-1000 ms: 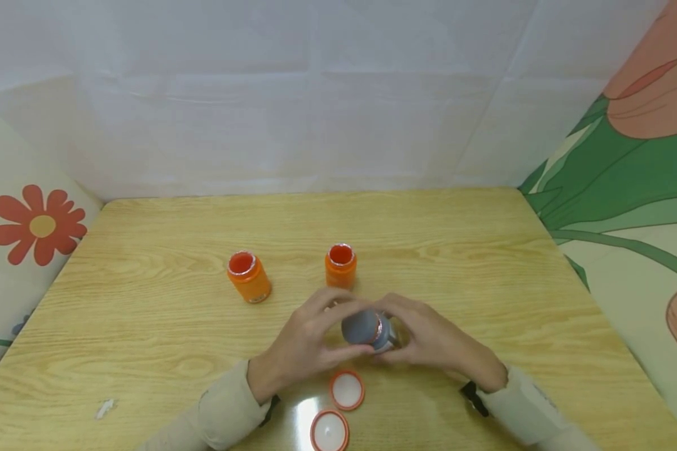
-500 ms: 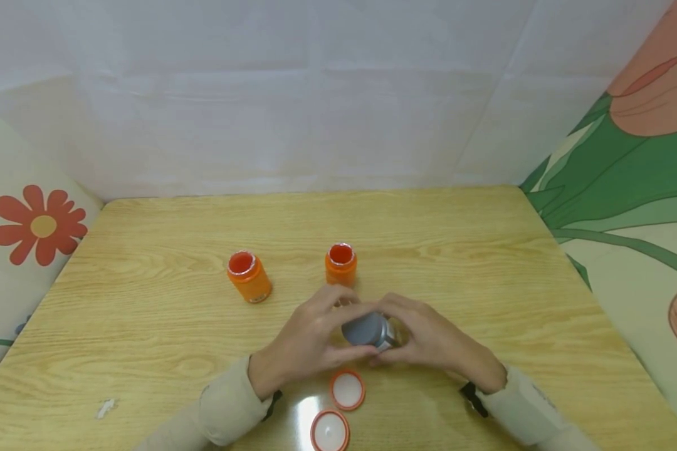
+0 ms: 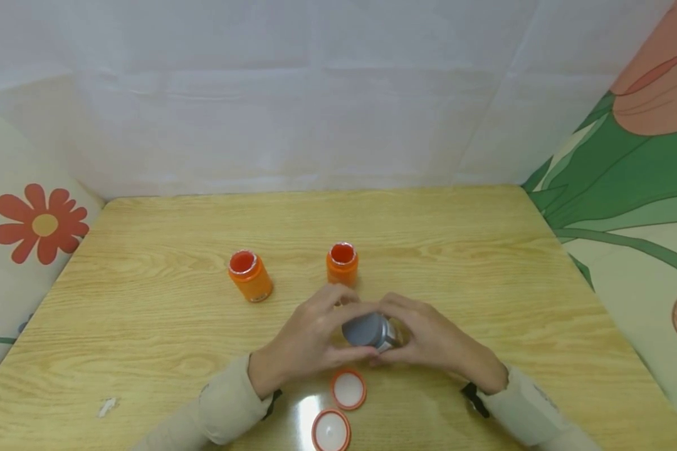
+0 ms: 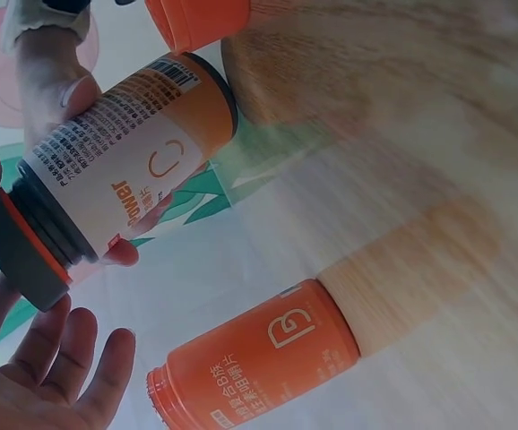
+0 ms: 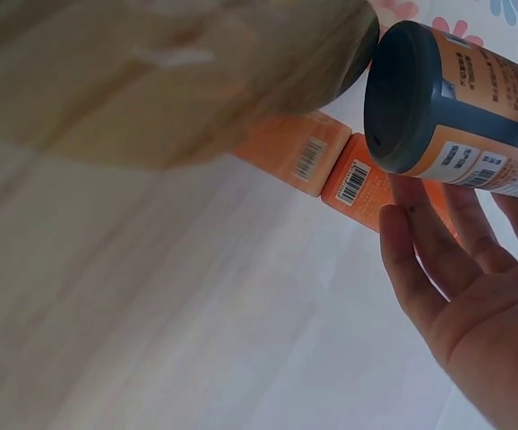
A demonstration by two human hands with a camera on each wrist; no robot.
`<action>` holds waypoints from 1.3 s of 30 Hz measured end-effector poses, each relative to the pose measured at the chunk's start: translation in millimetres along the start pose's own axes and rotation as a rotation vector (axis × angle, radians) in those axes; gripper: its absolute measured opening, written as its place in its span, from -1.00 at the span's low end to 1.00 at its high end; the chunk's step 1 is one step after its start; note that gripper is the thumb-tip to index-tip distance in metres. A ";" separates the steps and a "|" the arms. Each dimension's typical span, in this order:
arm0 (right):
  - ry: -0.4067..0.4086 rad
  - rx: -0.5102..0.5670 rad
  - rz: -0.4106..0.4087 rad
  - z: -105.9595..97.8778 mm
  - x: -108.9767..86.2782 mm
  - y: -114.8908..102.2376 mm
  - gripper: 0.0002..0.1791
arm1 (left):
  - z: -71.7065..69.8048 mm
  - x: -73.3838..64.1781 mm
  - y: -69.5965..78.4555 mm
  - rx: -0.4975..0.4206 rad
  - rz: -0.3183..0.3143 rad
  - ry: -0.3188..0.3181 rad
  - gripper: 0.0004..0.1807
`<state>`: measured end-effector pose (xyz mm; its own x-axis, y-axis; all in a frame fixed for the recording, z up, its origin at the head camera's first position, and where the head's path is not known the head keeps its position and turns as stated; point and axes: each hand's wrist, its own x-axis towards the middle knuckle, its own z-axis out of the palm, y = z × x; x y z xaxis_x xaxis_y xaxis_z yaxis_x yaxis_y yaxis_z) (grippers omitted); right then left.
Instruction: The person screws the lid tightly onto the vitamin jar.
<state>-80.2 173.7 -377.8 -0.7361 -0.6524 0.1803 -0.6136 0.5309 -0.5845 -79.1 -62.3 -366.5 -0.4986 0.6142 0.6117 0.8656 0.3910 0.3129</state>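
Observation:
A dark grey pill bottle (image 3: 389, 335) with an orange and white label is held tilted on its side, just above the table. My left hand (image 3: 310, 335) pinches its dark lid (image 4: 21, 251) between thumb and fingers. The lid sits at the bottle's neck, and an orange ring shows along its edge in the left wrist view. From the other side my right hand (image 3: 434, 335) grips the body, with fingers under it in the right wrist view. Two uncapped orange bottles, a left one (image 3: 254, 285) and a middle one (image 3: 343, 272), stand upright beyond my hands.
Two loose lids with orange rims, one upper (image 3: 348, 389) and one lower (image 3: 331, 431), lie white side up near the front of the wooden table (image 3: 457, 238). A white sheet (image 3: 316, 125) hangs behind it. Flower-patterned panels flank both sides.
The left hand has shifted slightly round the lid. The reddish line at the lid's edge, seen in the head view a second ago, no longer shows there. The orange bottles have stayed in place.

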 end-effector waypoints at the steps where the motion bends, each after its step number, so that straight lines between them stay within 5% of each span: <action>1: 0.000 -0.002 0.004 0.1 -0.1 -0.2 -0.28 | 0.2 0.0 0.0 0.001 0.001 0.003 -0.36; 28: 0.016 -0.032 -0.019 -0.4 0.6 2.8 -0.23 | 2.4 5.1 0.7 0.099 -0.040 0.026 -0.38; 39: 0.008 -0.005 -0.010 0.4 1.7 4.2 -0.30 | -1.6 2.9 -3.4 -0.002 0.010 -0.038 -0.34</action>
<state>-83.9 174.6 -380.3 -0.7320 -0.6535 0.1925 -0.6225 0.5269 -0.5786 -83.5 -62.9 -364.6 -0.4909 0.6437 0.5870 0.8708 0.3831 0.3082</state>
